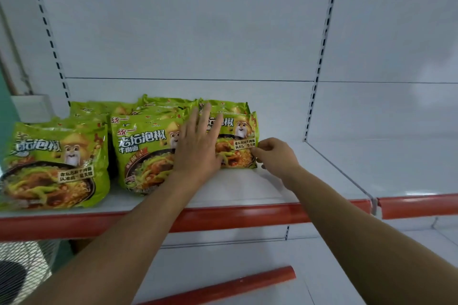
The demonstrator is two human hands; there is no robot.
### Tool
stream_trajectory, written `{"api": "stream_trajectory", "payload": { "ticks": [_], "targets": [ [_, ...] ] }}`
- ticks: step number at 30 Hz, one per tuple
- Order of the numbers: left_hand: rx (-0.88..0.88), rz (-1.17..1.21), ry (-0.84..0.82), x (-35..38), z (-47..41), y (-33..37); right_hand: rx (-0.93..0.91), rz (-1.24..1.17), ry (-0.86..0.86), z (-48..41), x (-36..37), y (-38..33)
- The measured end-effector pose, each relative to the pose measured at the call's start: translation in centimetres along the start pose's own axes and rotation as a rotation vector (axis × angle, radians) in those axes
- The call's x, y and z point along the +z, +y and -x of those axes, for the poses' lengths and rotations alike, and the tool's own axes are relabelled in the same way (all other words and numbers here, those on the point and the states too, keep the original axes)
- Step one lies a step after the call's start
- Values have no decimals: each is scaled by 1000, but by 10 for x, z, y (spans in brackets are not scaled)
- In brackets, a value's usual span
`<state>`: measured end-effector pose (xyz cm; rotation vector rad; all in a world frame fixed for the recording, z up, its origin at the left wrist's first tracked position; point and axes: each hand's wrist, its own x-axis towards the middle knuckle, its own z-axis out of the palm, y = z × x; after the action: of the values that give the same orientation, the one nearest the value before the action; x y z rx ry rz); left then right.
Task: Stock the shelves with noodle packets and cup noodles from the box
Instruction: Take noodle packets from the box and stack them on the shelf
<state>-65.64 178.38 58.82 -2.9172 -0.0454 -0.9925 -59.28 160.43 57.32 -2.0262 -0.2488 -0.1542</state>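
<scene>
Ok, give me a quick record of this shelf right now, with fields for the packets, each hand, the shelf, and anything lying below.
packets: green noodle packets in three rows, fronts facing out, on the left part of the shelf
left: left hand flat, fingers straight, pressing the front of the rightmost packet
right: right hand pinching that packet's right edge
shelf: white shelf, bare to the right of the packets
below: loose red strip lying on the lower shelf
box: not in view
</scene>
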Motion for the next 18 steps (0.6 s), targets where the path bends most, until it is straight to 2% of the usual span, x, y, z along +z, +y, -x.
{"api": "stream_trajectory", "payload": {
  "ticks": [3,6,15,18],
  "targets": [
    [39,-32,-24,2,1,0,17,22,-11,-2,-4,0],
    [79,-17,30,-1,2,5,16,29,1,1,-13,-2],
    [56,311,67,-26,18,65,-28,232,44,36,-79,-2],
    [-65,509,-12,-39,26,96,-24,297,78,53,-109,7]
  ]
}}
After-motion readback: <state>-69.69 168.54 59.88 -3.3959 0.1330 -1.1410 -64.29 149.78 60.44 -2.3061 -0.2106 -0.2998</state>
